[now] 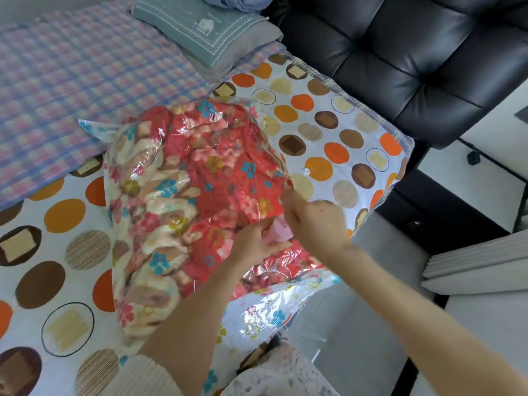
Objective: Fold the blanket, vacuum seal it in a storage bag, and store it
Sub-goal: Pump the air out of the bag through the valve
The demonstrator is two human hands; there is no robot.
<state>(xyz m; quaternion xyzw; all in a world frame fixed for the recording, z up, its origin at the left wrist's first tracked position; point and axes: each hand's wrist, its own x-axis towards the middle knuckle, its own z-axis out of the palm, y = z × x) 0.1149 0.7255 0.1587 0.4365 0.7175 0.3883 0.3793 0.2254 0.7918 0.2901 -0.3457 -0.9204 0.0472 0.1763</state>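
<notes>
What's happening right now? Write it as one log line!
blanket: inside storage bag, on bed | left hand: holds pink piece | right hand: beside it, blurred, grip unclear

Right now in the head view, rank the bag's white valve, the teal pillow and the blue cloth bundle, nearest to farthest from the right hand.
1. White valve, on the storage bag, just beyond the right hand.
2. Teal pillow, much farther up and to the left.
3. Blue cloth bundle, behind the pillow at the frame's top.
</notes>
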